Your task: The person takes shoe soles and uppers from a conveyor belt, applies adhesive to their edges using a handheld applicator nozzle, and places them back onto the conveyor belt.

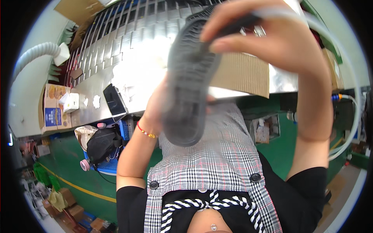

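Note:
A dark grey shoe sole [188, 81], blurred by motion, is held up lengthwise in front of me with its ridged face showing. My left hand [155, 104] grips it from behind at the left edge; most of its fingers are hidden, and fingertips show past the right edge. Up at the top of the sole, my right hand [268, 44] pinches a slim black tool [237, 28] between thumb and fingers, its end against the sole's ridges. Blur hides what kind of tool it is. Another black ridged piece [200, 14] shows behind the sole's upper end.
Beneath my hands lies a corrugated cardboard sheet [246, 73] on the metal bench, with a slatted conveyor [128, 27] beyond. Leftward stand a black phone [113, 101], a tissue pack [71, 103] and a carton [56, 108]. A pale hose [351, 77] curves at right; a blue crate [107, 166] sits below.

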